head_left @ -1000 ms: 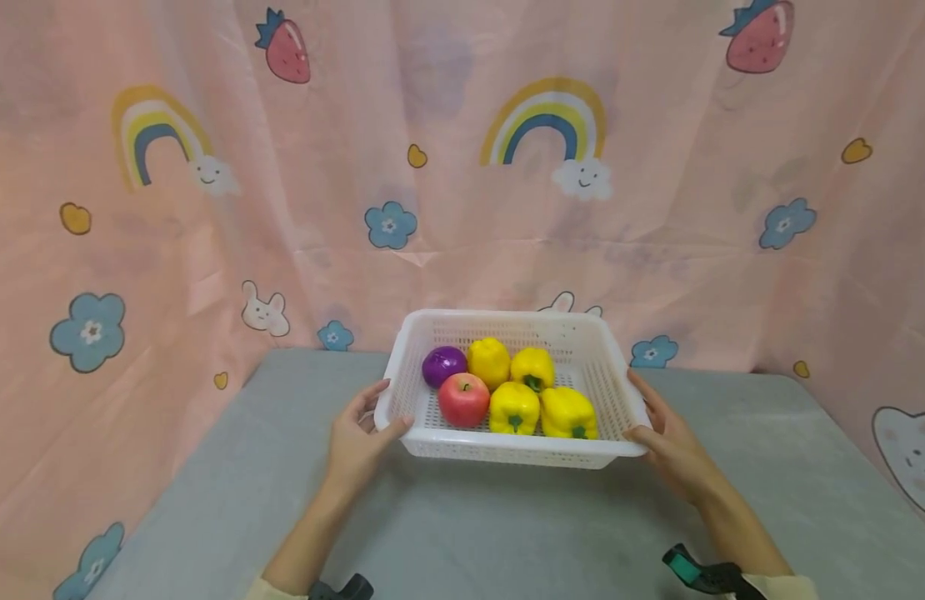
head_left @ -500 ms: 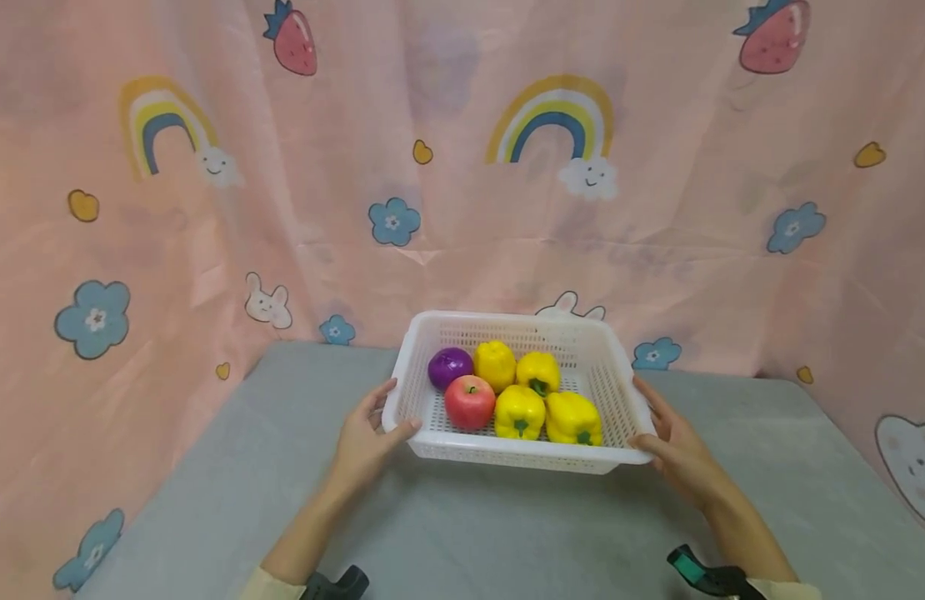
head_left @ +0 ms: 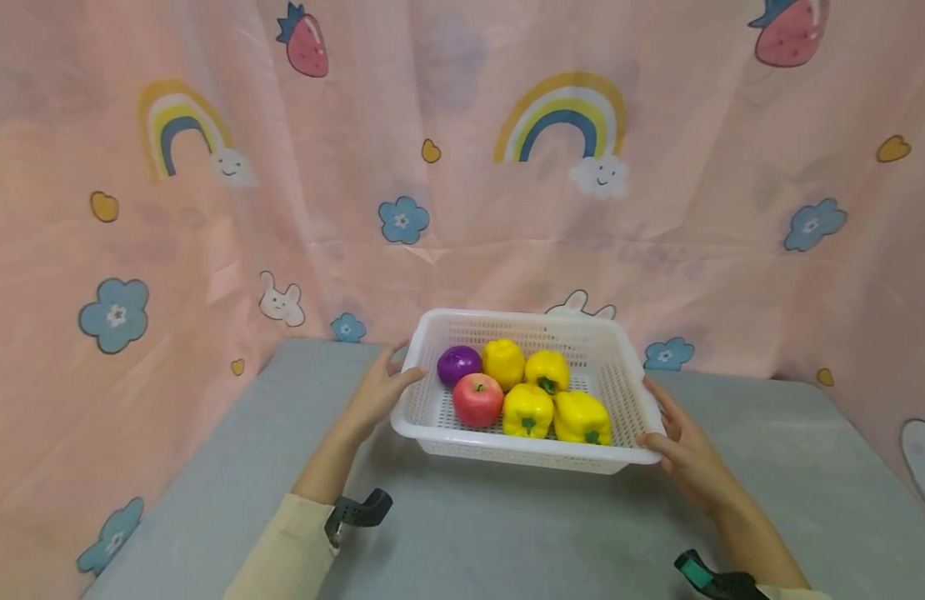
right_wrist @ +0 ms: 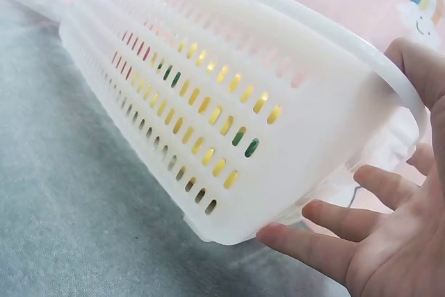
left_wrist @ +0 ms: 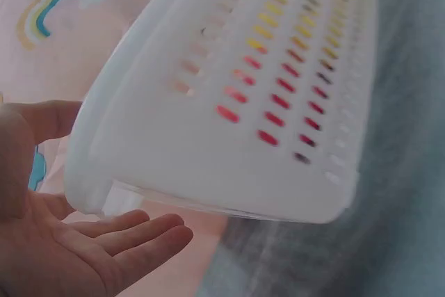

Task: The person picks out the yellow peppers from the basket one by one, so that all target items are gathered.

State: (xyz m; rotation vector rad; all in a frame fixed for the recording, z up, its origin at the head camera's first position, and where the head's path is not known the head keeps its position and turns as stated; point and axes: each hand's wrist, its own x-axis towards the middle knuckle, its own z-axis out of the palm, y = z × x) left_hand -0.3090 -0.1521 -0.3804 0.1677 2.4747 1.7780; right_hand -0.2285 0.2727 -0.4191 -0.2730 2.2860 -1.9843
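Note:
A white perforated plastic basket point(head_left: 522, 447) is held between both hands over the table. Inside sit a red apple point(head_left: 477, 400), a round glossy purple vegetable point(head_left: 458, 365) that looks like an onion, and several yellow bell peppers point(head_left: 527, 410). My left hand point(head_left: 376, 390) holds the left rim, thumb over the top; in the left wrist view its other fingers point(left_wrist: 142, 241) reach out under the rim. At the near right corner, my right hand point(head_left: 691, 458) grips the rim with the thumb on top and fingers point(right_wrist: 341, 220) below. Whether the basket's base touches the table is hidden.
A grey cloth-covered table point(head_left: 507, 533) lies beneath the basket. Behind it hangs a pink patterned curtain point(head_left: 470, 267), close to the basket's far side. Dark wrist straps point(head_left: 357, 510) show at both cuffs.
My left hand has slid away from the near left corner, farther along the left rim, and more sleeve shows. The right hand keeps its hold. The whole view has shifted slightly.

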